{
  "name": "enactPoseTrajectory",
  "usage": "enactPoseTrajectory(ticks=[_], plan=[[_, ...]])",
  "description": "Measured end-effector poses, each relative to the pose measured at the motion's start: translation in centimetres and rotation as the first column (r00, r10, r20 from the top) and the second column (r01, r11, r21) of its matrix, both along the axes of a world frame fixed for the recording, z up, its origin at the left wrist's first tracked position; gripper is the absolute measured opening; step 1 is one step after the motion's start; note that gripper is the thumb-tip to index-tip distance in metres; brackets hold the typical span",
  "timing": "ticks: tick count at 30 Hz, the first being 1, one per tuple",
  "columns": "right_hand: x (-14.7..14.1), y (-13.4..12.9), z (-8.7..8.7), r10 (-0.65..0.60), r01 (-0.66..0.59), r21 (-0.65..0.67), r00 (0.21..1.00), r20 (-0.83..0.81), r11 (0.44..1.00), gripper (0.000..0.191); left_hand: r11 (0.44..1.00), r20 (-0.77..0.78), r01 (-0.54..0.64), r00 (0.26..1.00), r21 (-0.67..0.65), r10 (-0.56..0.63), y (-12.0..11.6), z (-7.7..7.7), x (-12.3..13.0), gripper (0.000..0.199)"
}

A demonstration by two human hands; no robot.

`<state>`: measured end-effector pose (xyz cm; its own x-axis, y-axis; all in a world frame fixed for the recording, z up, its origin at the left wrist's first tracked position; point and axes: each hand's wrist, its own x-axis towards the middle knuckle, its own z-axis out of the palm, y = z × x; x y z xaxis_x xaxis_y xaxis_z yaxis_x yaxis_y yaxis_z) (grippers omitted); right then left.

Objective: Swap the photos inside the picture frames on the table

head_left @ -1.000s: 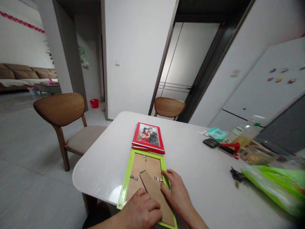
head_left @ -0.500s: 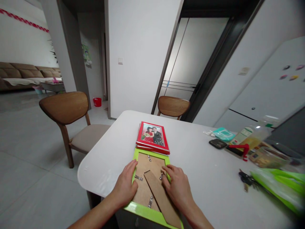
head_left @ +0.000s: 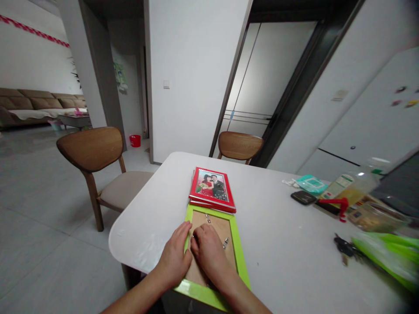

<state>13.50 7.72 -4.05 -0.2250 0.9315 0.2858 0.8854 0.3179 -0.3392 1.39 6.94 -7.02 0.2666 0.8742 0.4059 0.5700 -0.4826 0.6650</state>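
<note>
At the far left, a brown sofa [head_left: 39,102] is seen behind a wooden chair [head_left: 91,148], and a red bucket [head_left: 135,140] is set on the floor beyond. On the white bench [head_left: 281,244], the left edge of a green frame [head_left: 242,257], laid back side up, is touched by the left hand [head_left: 173,257]; its grip is held open, thumb and fingers apart. The left part of the brown backing [head_left: 196,274] is covered by the bent fingers of the right hand [head_left: 209,253]; whether anything is pinched in that grip cannot be told, as the fingertips are hidden. One metal clip is seen near the top of the backing, another at its right. Just beyond the green frame, red frames [head_left: 212,188] are stacked, the top one picture side up. Farther right, a black case [head_left: 303,198], a teal packet [head_left: 311,184], a bottle [head_left: 355,187], a clear container [head_left: 376,216], keys [head_left: 345,247] and a green bag [head_left: 389,253] are placed.
</note>
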Motion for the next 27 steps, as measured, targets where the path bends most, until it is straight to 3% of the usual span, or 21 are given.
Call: enactPoseTrajectory(ticks=[4,10,16,20,23,25,27], plan=[[1.5,1.2,0.0,-0.01,0.011,0.013,1.0,-0.024,1.0,0.016,1.0,0.005,-0.014,1.0,-0.001,0.014,-0.2,0.0,0.0,0.065],[4.4,4.0,-0.3,-0.136,0.136,0.032,0.99,-0.023,0.99,0.024,1.0,0.015,-0.024,1.0,-0.011,0.024,-0.2,0.1,0.0,0.064],[4.3,4.4,-0.6,-0.112,0.112,0.005,0.994,-0.009,0.994,0.022,0.999,0.016,-0.025,1.0,-0.025,0.025,-0.2,0.3,0.1,0.064],[4.4,3.3,0.6,-0.05,0.05,-0.019,0.999,-0.015,0.999,0.026,0.999,0.024,-0.029,0.999,-0.025,0.029,-0.2,0.2,0.1,0.065],[5.1,0.5,1.9,0.109,-0.113,-0.083,0.993,-0.045,0.99,0.036,0.999,0.033,-0.026,0.999,-0.026,0.027,-0.2,0.1,0.0,0.065],[5.7,-1.7,2.4,0.264,-0.275,-0.178,0.961,-0.086,0.945,0.036,0.999,0.04,-0.028,0.999,-0.03,0.029,-0.2,0.1,0.0,0.064],[5.9,-3.5,2.4,0.335,-0.356,-0.259,0.934,-0.122,0.898,0.026,0.999,0.048,-0.032,0.998,-0.035,0.033,-0.2,0.1,0.0,0.064]])
